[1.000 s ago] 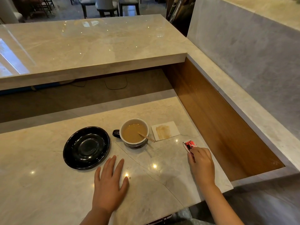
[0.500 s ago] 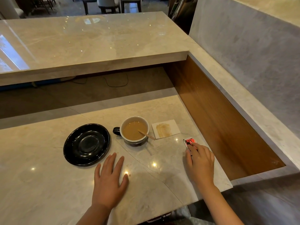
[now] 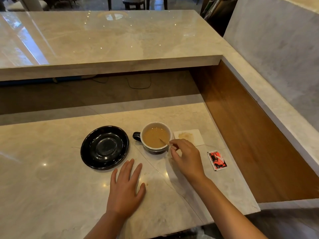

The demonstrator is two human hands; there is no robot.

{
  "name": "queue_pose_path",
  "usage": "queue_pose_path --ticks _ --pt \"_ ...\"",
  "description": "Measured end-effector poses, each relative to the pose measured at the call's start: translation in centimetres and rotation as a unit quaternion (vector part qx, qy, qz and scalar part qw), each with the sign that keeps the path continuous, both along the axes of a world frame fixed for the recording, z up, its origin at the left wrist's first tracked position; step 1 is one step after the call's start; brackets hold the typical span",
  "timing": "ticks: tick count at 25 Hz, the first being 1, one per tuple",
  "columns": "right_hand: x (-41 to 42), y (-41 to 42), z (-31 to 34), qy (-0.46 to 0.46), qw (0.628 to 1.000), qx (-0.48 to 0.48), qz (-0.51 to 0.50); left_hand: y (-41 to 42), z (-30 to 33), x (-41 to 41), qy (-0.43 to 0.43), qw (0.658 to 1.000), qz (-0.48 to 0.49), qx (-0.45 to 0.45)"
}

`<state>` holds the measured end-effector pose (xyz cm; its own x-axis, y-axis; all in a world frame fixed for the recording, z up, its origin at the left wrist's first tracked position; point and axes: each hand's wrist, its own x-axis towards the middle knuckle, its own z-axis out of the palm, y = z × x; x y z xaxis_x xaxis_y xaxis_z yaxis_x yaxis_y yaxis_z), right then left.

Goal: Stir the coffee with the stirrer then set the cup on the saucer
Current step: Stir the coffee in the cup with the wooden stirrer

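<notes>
A dark cup [image 3: 156,136] with a white inside holds milky brown coffee and stands on the marble counter, its handle pointing left. A thin wooden stirrer [image 3: 164,141] leans in the coffee against the cup's right rim. My right hand [image 3: 186,156] pinches the stirrer's upper end with thumb and forefinger. An empty black saucer [image 3: 104,147] lies just left of the cup, apart from it. My left hand [image 3: 125,188] rests flat on the counter, fingers spread, in front of the saucer and cup.
A stained white napkin [image 3: 189,136] lies right of the cup. A torn red sachet [image 3: 216,160] lies further right near the wooden side panel [image 3: 250,135]. A raised marble bar top [image 3: 110,38] runs along the back. The counter's front edge is close to my arms.
My right hand left the red sachet on the counter and moved left to the cup, where it took hold of the stirrer. My left hand stayed flat.
</notes>
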<state>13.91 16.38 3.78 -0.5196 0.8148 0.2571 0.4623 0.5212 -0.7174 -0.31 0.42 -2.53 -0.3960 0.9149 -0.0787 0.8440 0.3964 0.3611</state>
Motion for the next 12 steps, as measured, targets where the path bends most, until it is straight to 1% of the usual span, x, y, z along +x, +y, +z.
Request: queue_pose_path --ticks 3,5,8,12 --pt "-1.3 0.8 0.7 0.07 0.997 -0.024 0.004 0.0 0.0 0.0 0.001 1.0 -0.001 0.003" --pt "-2.1 1.5 1.1 0.091 0.996 -0.022 0.009 0.0 -0.1 0.0 -0.001 1.0 0.001 0.003" --pt "-2.8 2.7 1.8 0.085 0.996 -0.019 0.003 -0.1 -0.1 0.0 -0.001 1.0 0.0 0.006" --pt "-2.0 4.4 2.5 0.031 0.997 0.064 0.032 -0.1 -0.2 0.0 -0.002 1.0 0.0 0.014"
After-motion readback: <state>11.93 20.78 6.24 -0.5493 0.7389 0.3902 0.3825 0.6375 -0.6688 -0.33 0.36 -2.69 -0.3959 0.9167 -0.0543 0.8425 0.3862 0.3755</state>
